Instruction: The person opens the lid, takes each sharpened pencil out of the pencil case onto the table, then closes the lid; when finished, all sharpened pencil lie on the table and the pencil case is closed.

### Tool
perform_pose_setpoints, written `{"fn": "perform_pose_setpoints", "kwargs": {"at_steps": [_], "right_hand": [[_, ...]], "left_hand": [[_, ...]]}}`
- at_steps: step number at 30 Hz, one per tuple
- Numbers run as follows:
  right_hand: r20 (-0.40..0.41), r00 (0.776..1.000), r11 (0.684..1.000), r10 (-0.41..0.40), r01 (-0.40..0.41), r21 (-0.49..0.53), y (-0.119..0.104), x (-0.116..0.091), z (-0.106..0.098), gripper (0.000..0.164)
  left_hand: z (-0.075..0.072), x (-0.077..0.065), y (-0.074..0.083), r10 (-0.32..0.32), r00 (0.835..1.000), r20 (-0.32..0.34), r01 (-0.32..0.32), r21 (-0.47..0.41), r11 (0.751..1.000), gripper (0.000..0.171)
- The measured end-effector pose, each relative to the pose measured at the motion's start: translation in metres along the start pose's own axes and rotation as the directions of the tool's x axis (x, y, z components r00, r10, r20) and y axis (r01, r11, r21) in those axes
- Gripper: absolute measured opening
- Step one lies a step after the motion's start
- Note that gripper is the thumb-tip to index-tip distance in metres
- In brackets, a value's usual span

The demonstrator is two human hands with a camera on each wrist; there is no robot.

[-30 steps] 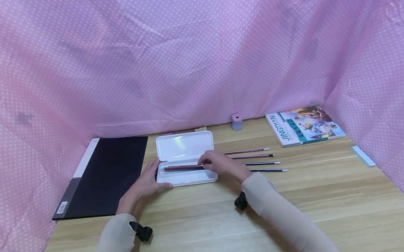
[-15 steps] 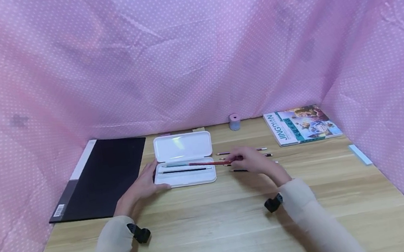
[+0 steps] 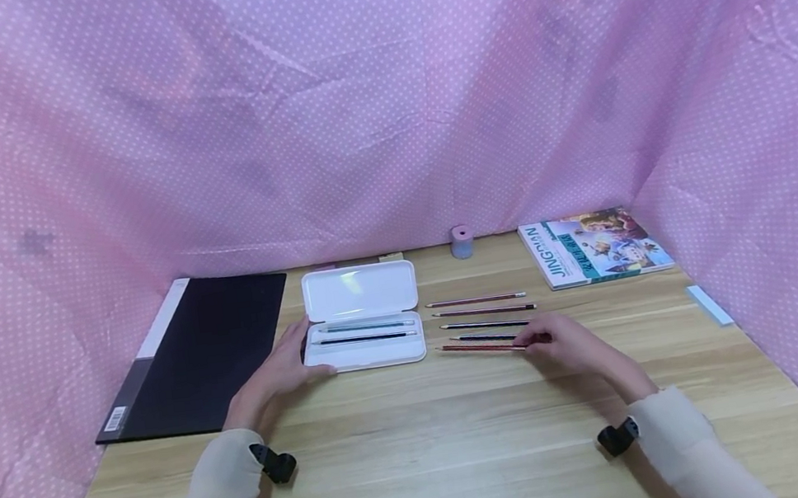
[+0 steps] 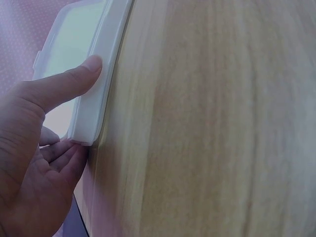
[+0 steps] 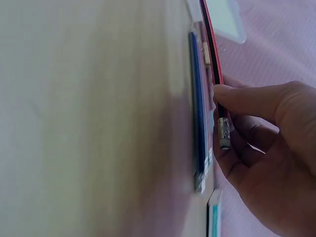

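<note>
A white pencil case (image 3: 366, 358) lies with its lid raised; a light-blue pencil (image 3: 367, 326) and a black pencil (image 3: 363, 339) rest inside. My left hand (image 3: 287, 368) holds the case's left end, thumb (image 4: 74, 84) on the front edge and fingers around the corner. Farther right, my right hand (image 3: 563, 341) pinches a red-and-black striped pencil (image 5: 215, 54) near its metal eraser end. That pencil is at the front of a row of several pencils, among them a dark one (image 3: 485, 324) and a red one (image 3: 476, 300), with tips pointing left.
A black folder (image 3: 210, 351) lies left of the case. At the back stand a pink-and-blue sharpener-like cylinder (image 3: 462, 242) and a magazine (image 3: 597, 248). A pale blue strip (image 3: 709, 305) lies at the right edge. Pink dotted cloth (image 3: 381, 102) encloses the table.
My right hand has lifted the red-and-black pencil out of the case and carried it right, to the front of the row. My left hand has stayed on the case.
</note>
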State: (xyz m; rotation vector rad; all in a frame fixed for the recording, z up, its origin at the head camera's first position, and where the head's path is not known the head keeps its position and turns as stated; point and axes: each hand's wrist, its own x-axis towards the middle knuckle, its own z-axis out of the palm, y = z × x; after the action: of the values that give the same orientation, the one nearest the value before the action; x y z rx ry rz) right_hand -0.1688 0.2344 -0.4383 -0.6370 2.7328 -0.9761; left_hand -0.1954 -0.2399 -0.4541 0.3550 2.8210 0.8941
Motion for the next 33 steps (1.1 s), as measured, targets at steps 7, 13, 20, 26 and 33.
{"fn": "perform_pose_setpoints", "kwargs": {"at_steps": [7, 13, 20, 26, 33], "right_hand": [[-0.012, 1.000, 1.000, -0.025, 0.025, -0.007, 0.016, -0.014, 0.002, 0.021], [-0.039, 0.999, 1.000, -0.005, 0.005, -0.022, 0.022, -0.015, 0.005, 0.022], [-0.057, 0.998, 1.000, 0.012, -0.013, -0.020, 0.022, -0.017, 0.006, 0.023], [-0.062, 0.998, 1.000, 0.022, -0.023, -0.005, 0.020, -0.018, 0.006, 0.023], [-0.104, 0.994, 0.999, 0.025, -0.029, -0.036, 0.005, -0.010, 0.002, 0.018]], "left_hand": [[0.000, 0.000, 0.000, 0.013, 1.000, -0.007, -0.013, -0.006, 1.000, 0.113], [0.000, 0.000, -0.001, 0.017, 1.000, -0.007, -0.017, -0.011, 1.000, 0.114], [0.000, 0.000, 0.000, 0.017, 1.000, -0.012, -0.017, -0.002, 1.000, 0.114], [-0.001, 0.001, 0.000, 0.016, 1.000, -0.006, -0.016, 0.004, 1.000, 0.113], [-0.005, 0.003, 0.002, -0.018, 0.999, 0.032, 0.017, 0.028, 0.999, 0.113]]}}
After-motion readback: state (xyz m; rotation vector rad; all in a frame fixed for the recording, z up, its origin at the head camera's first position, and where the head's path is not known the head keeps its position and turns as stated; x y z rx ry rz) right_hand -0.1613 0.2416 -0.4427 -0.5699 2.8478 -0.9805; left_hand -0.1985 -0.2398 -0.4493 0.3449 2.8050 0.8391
